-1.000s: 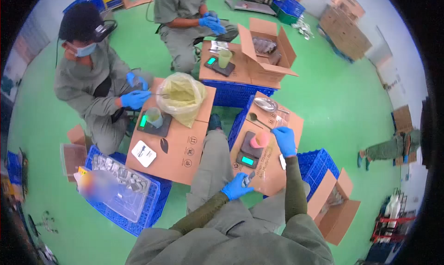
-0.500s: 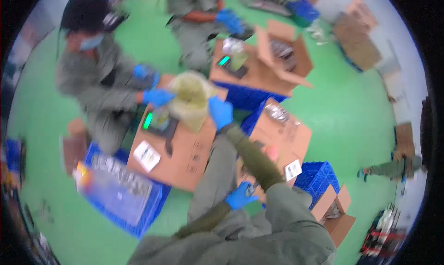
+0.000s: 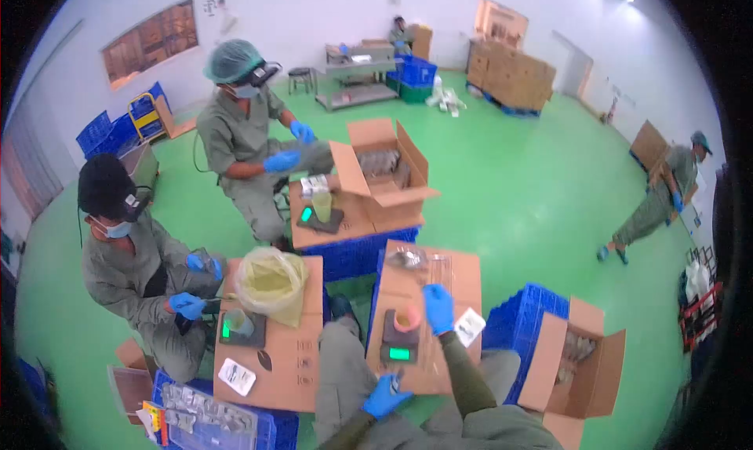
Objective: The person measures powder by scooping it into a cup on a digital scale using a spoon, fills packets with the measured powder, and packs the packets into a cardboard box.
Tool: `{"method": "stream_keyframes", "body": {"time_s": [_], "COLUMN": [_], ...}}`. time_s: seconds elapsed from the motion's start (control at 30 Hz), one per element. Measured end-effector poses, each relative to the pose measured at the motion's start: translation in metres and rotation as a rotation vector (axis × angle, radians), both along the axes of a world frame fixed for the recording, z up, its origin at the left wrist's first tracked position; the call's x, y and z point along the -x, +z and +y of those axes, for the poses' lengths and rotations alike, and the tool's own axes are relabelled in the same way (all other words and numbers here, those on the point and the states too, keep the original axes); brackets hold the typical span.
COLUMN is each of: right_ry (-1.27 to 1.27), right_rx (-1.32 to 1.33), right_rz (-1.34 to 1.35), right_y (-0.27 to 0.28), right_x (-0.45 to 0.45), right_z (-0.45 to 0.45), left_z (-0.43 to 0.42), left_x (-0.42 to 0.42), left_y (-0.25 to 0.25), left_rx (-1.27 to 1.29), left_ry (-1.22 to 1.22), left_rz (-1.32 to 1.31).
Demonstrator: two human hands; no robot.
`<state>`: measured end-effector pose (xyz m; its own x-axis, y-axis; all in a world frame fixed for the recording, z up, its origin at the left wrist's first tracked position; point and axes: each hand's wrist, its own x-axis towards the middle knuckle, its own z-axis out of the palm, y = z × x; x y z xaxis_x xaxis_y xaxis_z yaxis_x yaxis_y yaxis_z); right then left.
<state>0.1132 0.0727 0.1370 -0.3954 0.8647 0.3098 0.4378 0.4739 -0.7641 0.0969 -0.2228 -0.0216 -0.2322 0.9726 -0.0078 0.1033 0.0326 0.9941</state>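
Observation:
My left hand [image 3: 386, 397], in a blue glove, is low beside the near end of a dark digital scale [image 3: 390, 336] with a lit green display. Its fingers are closed around something small and greyish that I cannot make out. My right hand [image 3: 438, 309], also gloved, is above the cardboard box top [image 3: 431, 371], right of the scale. Its fingers are bent together, and what they hold, if anything, is hidden. A pink-orange cup [image 3: 407, 318] stands on the scale. Silver pouches [image 3: 408, 257] lie at the far edge, and a white card-like pack [image 3: 470, 326] lies right of my right hand.
To the left, a co-worker's gloved hand [image 3: 187, 306] is beside a clear bag of yellow-green material [image 3: 272, 280] and another scale. A second co-worker [image 3: 251, 144] sits beyond. Open cartons [image 3: 384, 167] and blue crates [image 3: 529, 313] stand around. Another person [image 3: 663, 191] is at far right.
The camera has tilted up, showing more of the room. My right hand has moved from the bag on the left to my own box top. My left hand stays low.

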Motion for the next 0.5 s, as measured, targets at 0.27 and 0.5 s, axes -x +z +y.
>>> {"method": "stream_keyframes", "body": {"time_s": [0.27, 0.5], "right_ry": [-0.335, -0.351], "right_rx": [0.27, 0.358], "right_rz": [-0.051, -0.292], "right_y": [-0.096, -0.133], "right_x": [-0.171, -0.154], "right_z": [-0.049, -0.054], "left_z": [-0.03, -0.042], "left_x": [-0.004, -0.019], "left_y": [0.12, 0.136], "left_rx": [0.133, 0.263], "left_ry": [0.104, 0.046], "left_rz": [0.007, 0.129]}}
